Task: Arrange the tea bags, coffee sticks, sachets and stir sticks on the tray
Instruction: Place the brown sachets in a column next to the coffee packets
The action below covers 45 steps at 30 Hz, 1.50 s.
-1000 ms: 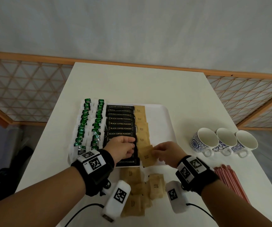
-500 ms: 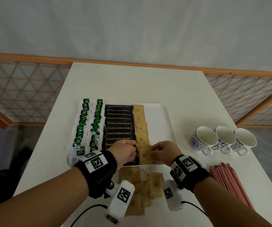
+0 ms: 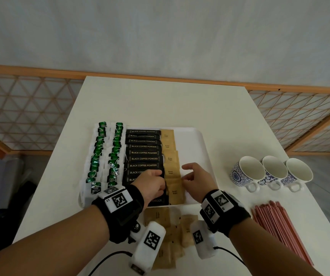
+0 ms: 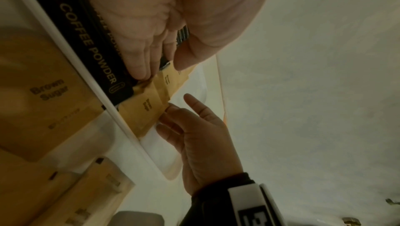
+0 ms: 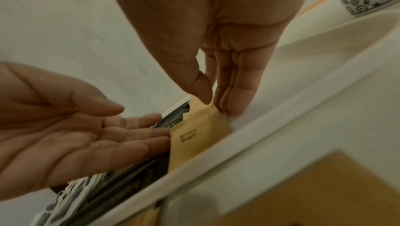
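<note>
A white tray (image 3: 204, 148) sits on a white table (image 3: 160, 100). On the tray there are two rows of green tea bags (image 3: 102, 156), a row of black coffee sticks (image 3: 143, 152), and a row of brown sugar packets (image 3: 170, 159).

Both hands are at the near end of the sugar row. The left hand (image 3: 152, 183) lies over the last coffee sticks. Its fingers are straight and close together, and the tips press on the left edge of the nearest sugar packet (image 3: 175, 193). The right hand (image 3: 197, 179) is on the other side of that packet. Its fingers are straight too, and they push on the packet's right edge. Neither hand is gripping anything. They seem to be nudging the packet straight from both sides.

The packet lies with its long side pointing away from the person, in line with the row. It sits right between the two hands, so both are equally near.

More sugar packets (image 3: 165, 234) lie in a loose pile on the table, just in front of the tray and under the wrists. I think they go on the tray next, to the right of the row, where the tray is bare.

The red stir sticks (image 3: 279, 230) lie on the table to the right, nearer the right hand. Three cups (image 3: 269, 172) stand beyond them.
</note>
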Each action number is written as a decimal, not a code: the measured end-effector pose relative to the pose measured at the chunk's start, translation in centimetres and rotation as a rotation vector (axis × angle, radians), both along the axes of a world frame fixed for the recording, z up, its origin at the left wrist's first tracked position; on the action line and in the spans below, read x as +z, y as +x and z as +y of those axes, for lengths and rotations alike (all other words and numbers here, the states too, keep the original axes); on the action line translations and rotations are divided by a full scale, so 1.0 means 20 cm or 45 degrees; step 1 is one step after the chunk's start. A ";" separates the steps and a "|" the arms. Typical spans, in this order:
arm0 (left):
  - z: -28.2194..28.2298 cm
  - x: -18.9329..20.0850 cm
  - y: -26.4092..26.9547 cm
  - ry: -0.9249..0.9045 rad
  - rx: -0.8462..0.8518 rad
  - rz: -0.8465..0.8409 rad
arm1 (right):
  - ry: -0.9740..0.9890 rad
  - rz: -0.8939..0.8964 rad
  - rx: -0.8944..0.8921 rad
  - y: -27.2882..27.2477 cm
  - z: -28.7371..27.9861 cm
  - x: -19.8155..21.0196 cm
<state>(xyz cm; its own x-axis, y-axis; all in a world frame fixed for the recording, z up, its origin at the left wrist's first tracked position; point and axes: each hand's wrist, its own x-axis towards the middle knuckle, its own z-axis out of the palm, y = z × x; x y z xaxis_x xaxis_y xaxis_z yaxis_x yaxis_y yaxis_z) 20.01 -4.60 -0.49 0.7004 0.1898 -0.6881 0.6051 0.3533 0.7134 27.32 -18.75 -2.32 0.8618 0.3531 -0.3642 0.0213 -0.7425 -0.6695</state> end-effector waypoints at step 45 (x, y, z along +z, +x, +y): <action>0.03 -0.06 0.11 0.100 0.037 -0.037 | 0.264 0.077 -0.207 0.10 0.07 -0.05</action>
<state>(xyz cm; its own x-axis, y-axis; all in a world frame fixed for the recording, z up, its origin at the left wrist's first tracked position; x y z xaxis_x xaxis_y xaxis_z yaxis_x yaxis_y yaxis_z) 22.30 -4.03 -1.59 0.7131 0.2628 -0.6499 0.5742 0.3128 0.7566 29.33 -17.39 -3.35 0.8920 0.2846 -0.3513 -0.1318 -0.5796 -0.8042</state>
